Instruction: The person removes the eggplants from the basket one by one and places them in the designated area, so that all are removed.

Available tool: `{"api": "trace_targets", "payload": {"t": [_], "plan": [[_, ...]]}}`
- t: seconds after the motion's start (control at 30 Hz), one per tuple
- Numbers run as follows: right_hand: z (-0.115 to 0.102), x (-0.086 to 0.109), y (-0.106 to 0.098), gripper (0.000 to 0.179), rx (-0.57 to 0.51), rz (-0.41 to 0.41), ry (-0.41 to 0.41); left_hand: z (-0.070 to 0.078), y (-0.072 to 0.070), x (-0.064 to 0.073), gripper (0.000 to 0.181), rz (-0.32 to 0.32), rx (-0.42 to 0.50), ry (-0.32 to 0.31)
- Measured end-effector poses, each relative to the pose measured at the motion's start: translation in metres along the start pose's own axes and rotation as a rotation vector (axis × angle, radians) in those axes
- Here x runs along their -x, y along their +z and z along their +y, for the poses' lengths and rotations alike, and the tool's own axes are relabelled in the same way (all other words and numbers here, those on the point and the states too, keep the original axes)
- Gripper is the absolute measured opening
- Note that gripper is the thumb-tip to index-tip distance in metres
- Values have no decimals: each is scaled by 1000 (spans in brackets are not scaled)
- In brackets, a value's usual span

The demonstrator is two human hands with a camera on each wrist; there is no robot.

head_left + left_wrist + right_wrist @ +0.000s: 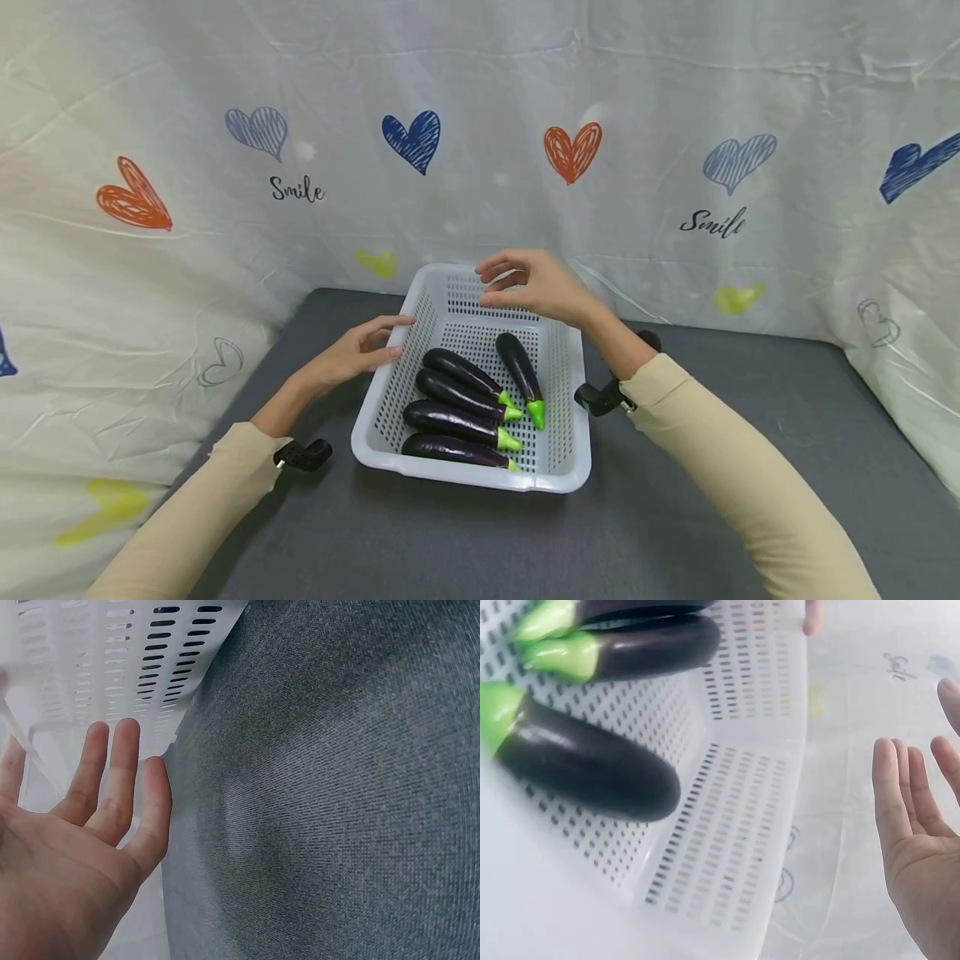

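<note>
A white perforated plastic basket (470, 477) holds several dark purple eggplants (453, 423) with green stem ends. Most lie side by side at the left and near part; a single eggplant (519, 367) lies apart toward the right. My left hand (348, 357) rests at the basket's left rim, and in the left wrist view its loose fingers (124, 769) lie along the outer side wall. Over the far end of the basket hovers my right hand (543, 287), its fingers loosely bent and nothing between them. The right wrist view shows that hand apart from the eggplants.
The basket stands on a dark grey cloth-covered table (480, 542). Behind and to the left hangs a pale curtain (495, 75) printed with hearts and "Smile" lettering. Each wrist wears a black strap device (302, 455).
</note>
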State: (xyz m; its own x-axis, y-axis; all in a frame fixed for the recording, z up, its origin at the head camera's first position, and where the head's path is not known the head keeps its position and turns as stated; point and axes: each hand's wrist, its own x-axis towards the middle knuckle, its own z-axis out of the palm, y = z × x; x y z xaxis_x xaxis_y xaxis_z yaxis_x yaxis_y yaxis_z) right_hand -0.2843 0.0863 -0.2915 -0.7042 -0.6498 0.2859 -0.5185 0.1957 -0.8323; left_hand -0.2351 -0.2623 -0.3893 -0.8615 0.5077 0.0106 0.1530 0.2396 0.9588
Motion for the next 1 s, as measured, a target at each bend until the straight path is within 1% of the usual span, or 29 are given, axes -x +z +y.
{"api": "trace_targets", "payload": {"t": [0.23, 0.4, 0.57, 0.7, 0.83, 1.0], "plan": [[10, -19, 16, 41, -42, 4, 4, 1, 1, 0, 56, 3, -4, -12], [20, -30, 28, 40, -77, -7, 5, -1, -1, 0, 55, 0, -10, 4], [30, -36, 37, 41, -171, -11, 79, -1, -1, 0, 55, -4, -12, 8], [38, -39, 44, 41, -264, 15, 145, -1, -1, -1, 56, -2, -8, 2], [45, -39, 53, 44, -299, 49, 203, -1, -1, -2, 57, -6, -9, 3], [55, -36, 67, 50, -325, 42, 272, 0, -1, -2, 57, -6, -22, -8]]}}
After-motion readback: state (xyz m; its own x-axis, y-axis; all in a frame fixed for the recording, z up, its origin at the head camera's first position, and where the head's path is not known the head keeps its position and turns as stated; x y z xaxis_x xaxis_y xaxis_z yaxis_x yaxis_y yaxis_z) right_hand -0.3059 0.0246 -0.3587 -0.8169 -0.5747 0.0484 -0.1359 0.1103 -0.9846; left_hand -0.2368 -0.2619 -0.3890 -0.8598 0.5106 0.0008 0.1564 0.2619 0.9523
